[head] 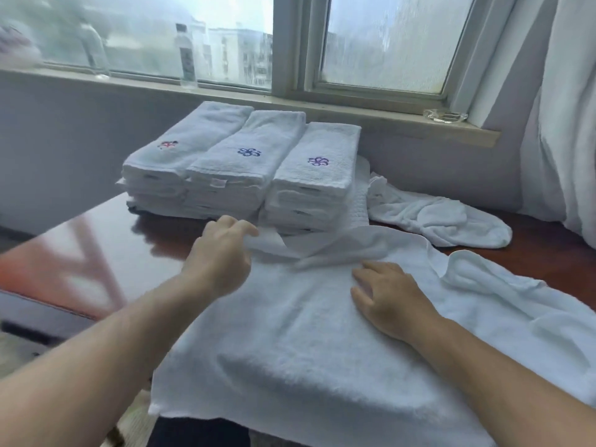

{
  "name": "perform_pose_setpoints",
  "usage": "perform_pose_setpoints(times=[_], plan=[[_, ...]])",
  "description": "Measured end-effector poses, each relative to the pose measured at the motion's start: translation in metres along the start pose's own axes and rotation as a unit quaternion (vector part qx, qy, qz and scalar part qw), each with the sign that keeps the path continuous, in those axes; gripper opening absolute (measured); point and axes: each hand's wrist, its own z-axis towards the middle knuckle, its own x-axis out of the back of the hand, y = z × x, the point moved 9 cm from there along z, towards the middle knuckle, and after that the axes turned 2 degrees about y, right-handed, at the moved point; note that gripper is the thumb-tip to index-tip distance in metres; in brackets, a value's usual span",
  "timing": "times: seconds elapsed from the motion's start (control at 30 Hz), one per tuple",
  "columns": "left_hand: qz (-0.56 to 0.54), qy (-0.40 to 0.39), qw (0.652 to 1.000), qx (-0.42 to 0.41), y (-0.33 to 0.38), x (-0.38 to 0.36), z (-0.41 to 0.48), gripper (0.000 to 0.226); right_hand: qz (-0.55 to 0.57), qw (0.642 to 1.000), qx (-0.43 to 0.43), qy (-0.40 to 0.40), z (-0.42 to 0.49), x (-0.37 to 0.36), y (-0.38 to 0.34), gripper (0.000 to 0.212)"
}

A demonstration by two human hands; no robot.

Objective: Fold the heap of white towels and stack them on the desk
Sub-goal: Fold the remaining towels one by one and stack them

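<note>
You work in what looks like a hotel room. Your desk [135, 250] is glossy dark-red wood, set against the wall under a wide window [387, 43] with a white curtain [567, 124] hanging at its right. Folded towels [245, 169] stand on it in three even stacks, all white and alike, each top one stitched with a small flower emblem. A bottle [187, 56] and a glass ashtray [445, 117] sit on the sill [371, 108], and tall blocks [238, 53] show through the misted pane.
</note>
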Motion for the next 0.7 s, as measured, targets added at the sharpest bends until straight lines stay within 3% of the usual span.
perform_pose_setpoints(times=[0.1,0.2,0.27,0.33,0.4,0.5,0.53,0.6,0.7], plan=[[-0.063,-0.027,0.990,-0.125,0.082,-0.039,-0.020,0.039,-0.003,0.993,-0.098,0.067,-0.019,0.022,0.049,0.022],[-0.126,-0.097,0.961,-0.228,0.177,-0.094,-0.043,0.033,-0.028,0.975,-0.208,0.080,-0.051,0.042,0.109,0.019],[-0.125,-0.145,0.948,-0.253,0.225,-0.130,-0.056,0.031,-0.062,0.963,-0.256,0.048,-0.076,0.050,0.151,0.025],[-0.035,-0.174,0.944,-0.278,0.250,-0.159,-0.063,0.040,-0.105,0.938,-0.332,-0.001,-0.107,0.056,0.201,0.043],[0.022,-0.196,0.939,-0.282,0.254,-0.176,-0.063,0.051,-0.135,0.886,-0.442,-0.037,-0.149,0.069,0.251,0.055],[0.040,-0.227,0.935,-0.269,0.249,-0.189,-0.061,0.061,-0.078,0.754,-0.652,-0.010,-0.217,0.096,0.291,0.072],[0.047,-0.232,0.934,-0.267,0.248,-0.190,-0.061,0.062,-0.066,0.728,-0.683,0.000,-0.225,0.101,0.293,0.073],[0.055,-0.230,0.936,-0.262,0.247,-0.189,-0.061,0.064,-0.130,0.740,-0.660,-0.001,-0.215,0.108,0.292,0.065],[0.056,-0.230,0.939,-0.250,0.245,-0.187,-0.060,0.066,-0.226,0.850,-0.475,0.033,-0.161,0.106,0.257,0.040]])
